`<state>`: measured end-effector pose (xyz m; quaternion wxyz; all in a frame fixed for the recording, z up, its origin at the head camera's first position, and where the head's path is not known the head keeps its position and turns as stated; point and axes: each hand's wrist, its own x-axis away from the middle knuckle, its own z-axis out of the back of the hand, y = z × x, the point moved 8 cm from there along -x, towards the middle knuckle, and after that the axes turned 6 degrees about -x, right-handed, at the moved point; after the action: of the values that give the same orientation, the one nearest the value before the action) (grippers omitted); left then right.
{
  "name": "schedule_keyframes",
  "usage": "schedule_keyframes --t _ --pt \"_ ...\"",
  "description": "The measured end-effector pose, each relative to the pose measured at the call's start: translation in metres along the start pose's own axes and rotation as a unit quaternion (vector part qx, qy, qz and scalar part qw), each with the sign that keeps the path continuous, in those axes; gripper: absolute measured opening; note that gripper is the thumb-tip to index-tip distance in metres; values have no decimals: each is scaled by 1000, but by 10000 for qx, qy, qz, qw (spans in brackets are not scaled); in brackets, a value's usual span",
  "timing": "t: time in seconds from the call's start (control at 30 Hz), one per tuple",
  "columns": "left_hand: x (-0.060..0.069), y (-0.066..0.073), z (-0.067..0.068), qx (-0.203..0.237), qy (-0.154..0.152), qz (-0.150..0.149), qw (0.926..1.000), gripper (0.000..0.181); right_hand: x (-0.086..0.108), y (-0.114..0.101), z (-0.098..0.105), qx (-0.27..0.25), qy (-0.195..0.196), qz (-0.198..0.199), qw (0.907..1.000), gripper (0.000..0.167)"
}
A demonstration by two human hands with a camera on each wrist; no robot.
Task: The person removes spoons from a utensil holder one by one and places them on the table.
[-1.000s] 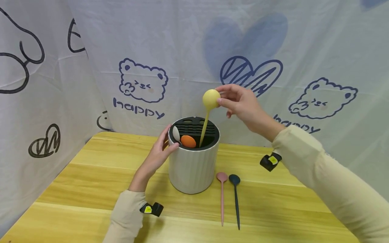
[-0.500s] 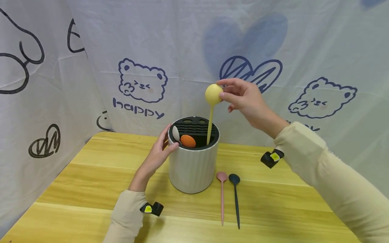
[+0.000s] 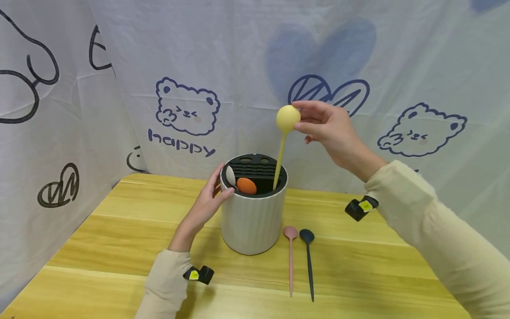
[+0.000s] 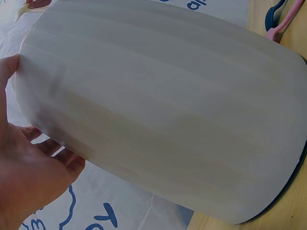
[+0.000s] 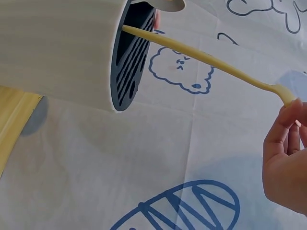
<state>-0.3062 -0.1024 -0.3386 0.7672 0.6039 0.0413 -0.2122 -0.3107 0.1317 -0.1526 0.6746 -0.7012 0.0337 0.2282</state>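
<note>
The right hand [image 3: 332, 133] pinched the yellow spoon [image 3: 287, 119] by its bowl's edge, fingers [image 3: 312, 106] narrow, the handle slanting into the front compartment of the white holder [image 3: 253, 223], whose rim the left hand [image 3: 205, 203] gripped between thumb and fingers. The spoon seemed light, stiff, perhaps slightly slippery, and unlikely to break; the bowl's edge or upper handle looked the best hold.
</note>
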Motion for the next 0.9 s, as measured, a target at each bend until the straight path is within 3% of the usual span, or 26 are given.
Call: schedule_keyframes --t 0.27,0.43,0.6,0.9 --pt "0 -1 0 13 0 -31 10000 73 1 -8 1 -287 -72 102 9995 43" --pt "0 0 0 11 -16 -22 10000 73 2 -11 5 -384 129 96 9991 47" --pt "-1 0 0 19 -15 0 10000 75 6 -7 10 -208 274 -117 9993 50" --pt "-1 -1 1 52 -13 -36 10000 76 24 12 9 -55 -13 -533 9986 52"
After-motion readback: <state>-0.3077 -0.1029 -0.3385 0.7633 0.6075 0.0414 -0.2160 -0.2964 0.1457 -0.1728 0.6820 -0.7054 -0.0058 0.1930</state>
